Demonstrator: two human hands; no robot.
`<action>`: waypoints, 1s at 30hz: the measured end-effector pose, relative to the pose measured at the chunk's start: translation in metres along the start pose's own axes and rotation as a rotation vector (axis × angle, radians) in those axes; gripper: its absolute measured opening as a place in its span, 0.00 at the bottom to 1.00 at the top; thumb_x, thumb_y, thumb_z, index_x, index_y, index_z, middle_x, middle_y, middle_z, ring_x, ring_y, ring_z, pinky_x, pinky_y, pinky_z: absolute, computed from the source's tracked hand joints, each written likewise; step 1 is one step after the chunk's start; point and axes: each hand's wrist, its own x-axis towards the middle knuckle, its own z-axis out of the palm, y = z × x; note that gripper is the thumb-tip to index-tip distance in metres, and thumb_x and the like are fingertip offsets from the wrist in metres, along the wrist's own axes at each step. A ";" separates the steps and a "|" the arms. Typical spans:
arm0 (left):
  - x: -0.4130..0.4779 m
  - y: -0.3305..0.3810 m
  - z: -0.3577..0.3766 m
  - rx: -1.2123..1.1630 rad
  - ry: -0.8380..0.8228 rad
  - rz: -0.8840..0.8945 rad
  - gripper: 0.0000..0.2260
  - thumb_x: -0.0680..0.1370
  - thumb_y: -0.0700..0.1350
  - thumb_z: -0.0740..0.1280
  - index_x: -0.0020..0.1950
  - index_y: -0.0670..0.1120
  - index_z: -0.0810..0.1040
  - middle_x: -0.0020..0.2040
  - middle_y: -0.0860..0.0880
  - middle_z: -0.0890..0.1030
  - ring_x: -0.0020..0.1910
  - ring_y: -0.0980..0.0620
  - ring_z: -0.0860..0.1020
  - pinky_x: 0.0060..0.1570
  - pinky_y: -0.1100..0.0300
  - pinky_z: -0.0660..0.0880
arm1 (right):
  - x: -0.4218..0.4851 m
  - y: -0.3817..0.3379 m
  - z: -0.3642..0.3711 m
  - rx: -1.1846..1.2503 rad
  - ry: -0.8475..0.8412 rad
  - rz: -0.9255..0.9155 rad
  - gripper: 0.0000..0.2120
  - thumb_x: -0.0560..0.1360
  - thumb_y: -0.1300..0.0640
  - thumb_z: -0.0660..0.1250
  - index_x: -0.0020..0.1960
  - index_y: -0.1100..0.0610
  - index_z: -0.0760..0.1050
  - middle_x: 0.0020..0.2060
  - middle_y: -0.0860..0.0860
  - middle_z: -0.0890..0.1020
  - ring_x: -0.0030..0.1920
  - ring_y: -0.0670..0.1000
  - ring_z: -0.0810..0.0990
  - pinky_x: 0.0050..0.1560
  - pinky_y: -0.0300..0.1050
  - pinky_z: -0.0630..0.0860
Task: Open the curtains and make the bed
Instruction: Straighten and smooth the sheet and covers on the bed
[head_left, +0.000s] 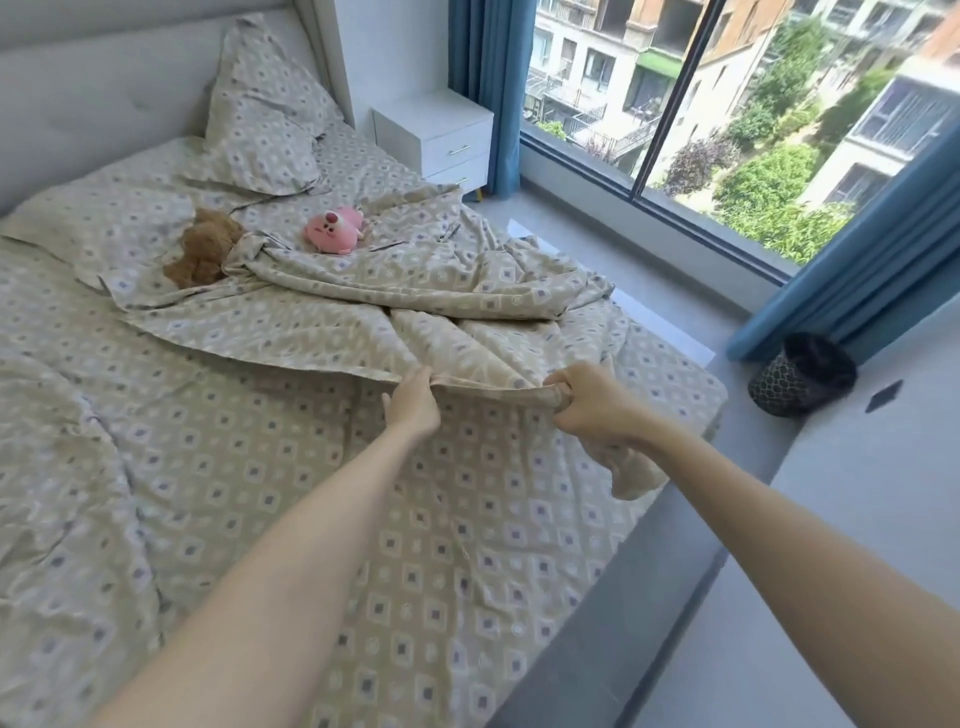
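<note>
My left hand (413, 402) pinches the quilt (415, 291) edge at frame centre; my right hand (589, 402) is fisted round a bunched fold beside it. The quilt trails up from both hands across the patterned bed (467, 519) toward the pillow (260, 109) upper left. Blue curtains (485, 78) stand drawn aside along the window (727, 104), upper right.

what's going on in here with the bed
A person is making the bed. Both hands grip one edge of the patterned quilt: the left hand pinches it, and the right hand has it bunched in its fingers. The quilt is rumpled, and a brown teddy and a pink plush lie near the pillow. The blue curtains are drawn open.
</note>
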 end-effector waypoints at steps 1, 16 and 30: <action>0.002 -0.004 -0.003 0.045 0.038 0.026 0.23 0.75 0.31 0.58 0.69 0.46 0.68 0.64 0.41 0.74 0.63 0.39 0.72 0.61 0.44 0.71 | 0.000 0.002 0.004 0.005 0.034 -0.013 0.16 0.65 0.72 0.60 0.27 0.55 0.60 0.24 0.48 0.64 0.28 0.50 0.64 0.30 0.45 0.60; -0.075 -0.096 -0.045 0.276 -0.074 0.026 0.22 0.78 0.36 0.51 0.72 0.44 0.61 0.52 0.42 0.77 0.44 0.42 0.74 0.36 0.55 0.68 | -0.034 -0.050 0.084 -0.372 -0.161 0.152 0.11 0.74 0.59 0.57 0.33 0.57 0.68 0.34 0.52 0.73 0.40 0.57 0.76 0.35 0.45 0.67; -0.209 -0.271 -0.104 0.267 -0.249 0.185 0.13 0.80 0.38 0.50 0.48 0.34 0.72 0.50 0.33 0.76 0.48 0.36 0.76 0.45 0.49 0.72 | -0.151 -0.176 0.265 -0.243 -0.080 0.323 0.06 0.77 0.56 0.54 0.49 0.56 0.68 0.52 0.57 0.78 0.48 0.57 0.75 0.41 0.48 0.68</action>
